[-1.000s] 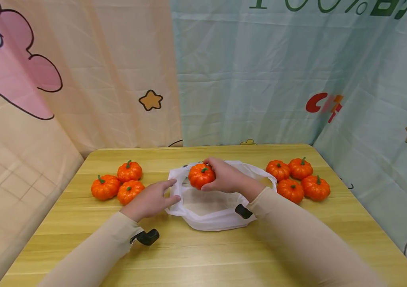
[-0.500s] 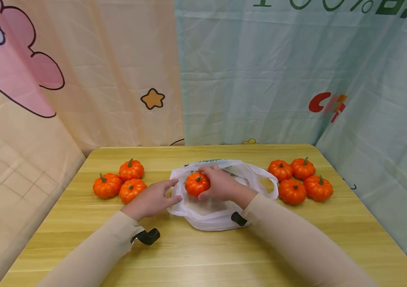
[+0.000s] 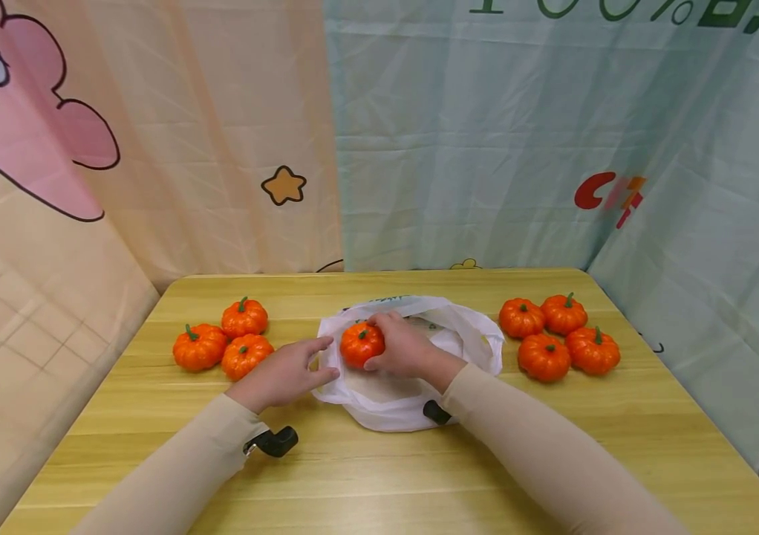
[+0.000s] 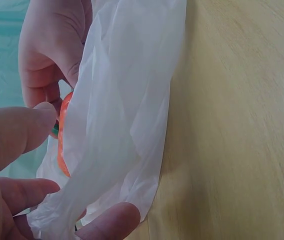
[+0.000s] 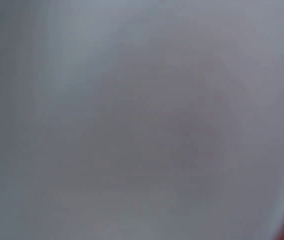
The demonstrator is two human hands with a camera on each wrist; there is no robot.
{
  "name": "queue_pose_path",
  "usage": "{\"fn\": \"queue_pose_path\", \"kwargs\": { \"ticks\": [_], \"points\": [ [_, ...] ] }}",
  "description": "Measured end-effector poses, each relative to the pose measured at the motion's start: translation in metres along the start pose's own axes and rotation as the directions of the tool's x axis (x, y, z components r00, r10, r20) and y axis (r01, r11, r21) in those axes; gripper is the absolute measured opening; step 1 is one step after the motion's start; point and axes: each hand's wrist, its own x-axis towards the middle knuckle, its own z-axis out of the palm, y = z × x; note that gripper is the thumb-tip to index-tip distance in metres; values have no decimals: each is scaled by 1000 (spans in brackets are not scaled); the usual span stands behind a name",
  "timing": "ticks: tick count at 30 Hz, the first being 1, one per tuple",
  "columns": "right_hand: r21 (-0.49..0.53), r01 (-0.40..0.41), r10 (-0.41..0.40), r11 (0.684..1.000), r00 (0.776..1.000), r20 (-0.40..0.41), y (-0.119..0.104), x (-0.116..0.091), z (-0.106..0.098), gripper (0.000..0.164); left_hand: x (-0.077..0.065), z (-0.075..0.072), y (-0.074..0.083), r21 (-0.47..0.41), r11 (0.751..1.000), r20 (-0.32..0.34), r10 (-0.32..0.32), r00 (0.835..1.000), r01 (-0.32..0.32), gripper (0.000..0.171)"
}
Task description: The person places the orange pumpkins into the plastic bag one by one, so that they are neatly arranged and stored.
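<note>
My right hand [image 3: 409, 351] grips a small orange pumpkin [image 3: 356, 345] with a green stem, inside the mouth of a white plastic bag [image 3: 386, 416] in the middle of the table. At the bag's left rim, my left hand [image 3: 281, 375] holds the edge, thumb and fingers spread around it. In the left wrist view a gathered strip of the bag [image 4: 117, 100] runs between the fingers, and the pumpkin [image 4: 64, 135] is partly hidden behind the plastic. Blurred white fills the right wrist view.
Three more pumpkins [image 3: 244, 318] sit on the left of the wooden table [image 3: 366, 483]. Several others [image 3: 544, 358] are grouped to the right of the bag. Printed curtains [image 3: 460, 148] hang behind the table and along both sides.
My right hand has moved left and down with the pumpkin, deeper into the bag. The bag's right side has shifted inward. My left hand stays at the left rim.
</note>
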Motion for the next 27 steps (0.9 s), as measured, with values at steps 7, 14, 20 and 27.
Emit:
{"fn": "queue_pose_path", "kwargs": {
  "ticks": [7, 14, 20, 27],
  "points": [
    [13, 7, -7, 1000, 1000, -1, 1, 0, 4, 72, 1, 0, -1, -23, 1000, 13, -13, 1000, 13, 73],
    [27, -7, 7, 1000, 1000, 3, 1, 0, 6, 74, 1, 1, -1, -34, 999, 14, -12, 1000, 13, 74],
    [43, -14, 13, 999, 1000, 6, 1, 0, 5, 74, 0, 0, 0, -22, 1000, 17, -18, 1000, 18, 76],
    [49, -18, 17, 999, 1000, 9, 0, 0, 5, 74, 0, 0, 0, -4, 1000, 15, -16, 1000, 16, 75]
  ]
}}
